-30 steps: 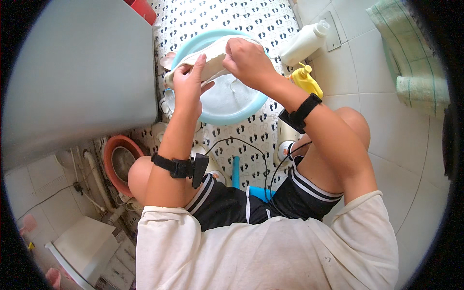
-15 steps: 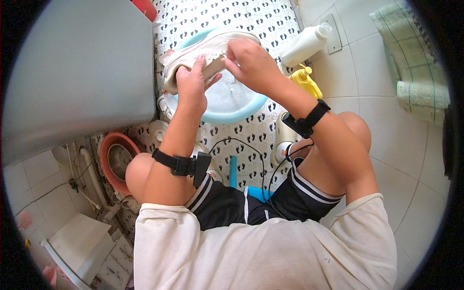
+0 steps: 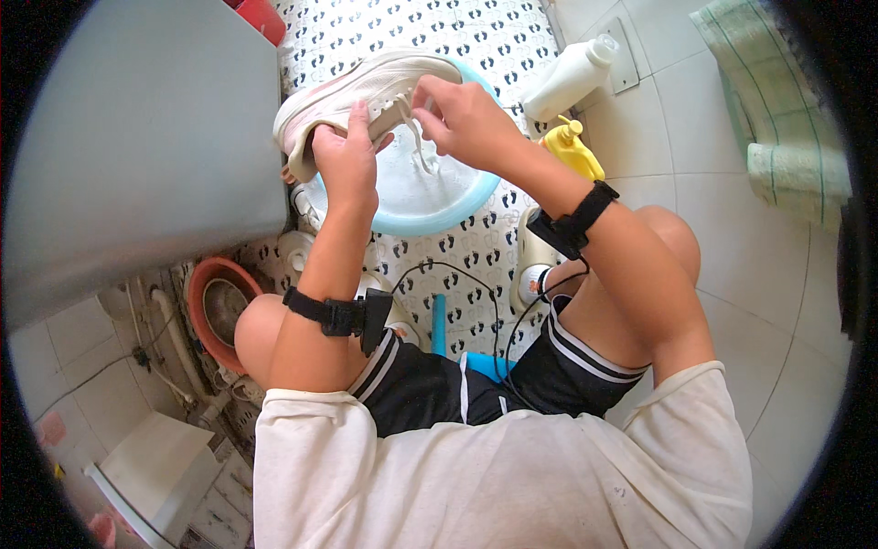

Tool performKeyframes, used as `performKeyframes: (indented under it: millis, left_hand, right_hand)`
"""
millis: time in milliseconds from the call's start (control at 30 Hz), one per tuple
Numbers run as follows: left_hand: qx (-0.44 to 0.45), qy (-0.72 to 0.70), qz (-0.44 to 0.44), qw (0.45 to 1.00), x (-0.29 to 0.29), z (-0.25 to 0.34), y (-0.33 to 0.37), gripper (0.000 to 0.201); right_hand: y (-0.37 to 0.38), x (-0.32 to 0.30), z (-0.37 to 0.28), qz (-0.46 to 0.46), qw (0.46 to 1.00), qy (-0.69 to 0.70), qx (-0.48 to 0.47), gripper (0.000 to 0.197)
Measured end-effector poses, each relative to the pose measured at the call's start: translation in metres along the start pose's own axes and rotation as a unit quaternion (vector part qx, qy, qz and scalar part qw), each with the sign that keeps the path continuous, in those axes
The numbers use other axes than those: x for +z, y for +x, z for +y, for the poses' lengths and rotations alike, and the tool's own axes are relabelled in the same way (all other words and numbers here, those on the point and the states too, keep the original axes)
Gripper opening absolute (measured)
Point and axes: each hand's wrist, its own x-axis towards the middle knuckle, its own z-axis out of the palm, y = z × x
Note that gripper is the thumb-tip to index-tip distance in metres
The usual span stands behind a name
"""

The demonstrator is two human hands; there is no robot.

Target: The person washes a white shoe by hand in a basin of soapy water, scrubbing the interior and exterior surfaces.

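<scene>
Over a light-blue basin (image 3: 402,224) of water, my left hand (image 3: 347,160) grips a whitish sneaker (image 3: 343,87) at its ankle opening. The shoe is tilted on its side, toe pointing right and heel toward the left. My right hand (image 3: 457,119) pinches a pale shoelace (image 3: 422,151) beside the eyelets; the lace's loose part dangles above the water. Its fingertips are curled and partly hidden.
Right of the basin stand a white bottle (image 3: 569,82) and a yellow pump bottle (image 3: 574,151). A grey cabinet-like surface (image 3: 146,137) closes off the left. An orange-red pot (image 3: 197,311) sits by pipes at lower left. A towel (image 3: 796,174) hangs at right.
The sneaker and both hands have shifted slightly left. A length of shoelace now hangs out from the eyelets by my right hand, where little lace showed before.
</scene>
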Motion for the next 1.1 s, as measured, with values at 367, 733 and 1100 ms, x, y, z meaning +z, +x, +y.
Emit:
performKeyframes:
  millis: [367, 733, 1100]
  left_hand:
    - [0.038, 0.016, -0.022, 0.999, 0.009, -0.001, -0.005, 0.03]
    - [0.005, 0.019, -0.007, 1.0, 0.006, 0.011, -0.003, 0.032]
    - [0.035, 0.064, 0.012, 0.997, 0.004, -0.007, -0.004, 0.031]
  right_hand:
    - [0.006, 0.001, -0.001, 0.096, 0.98, -0.167, -0.048, 0.015]
    - [0.009, -0.004, -0.005, 0.109, 0.991, -0.082, -0.003, 0.018]
    - [0.007, -0.001, -0.01, 0.061, 0.973, -0.213, -0.061, 0.015]
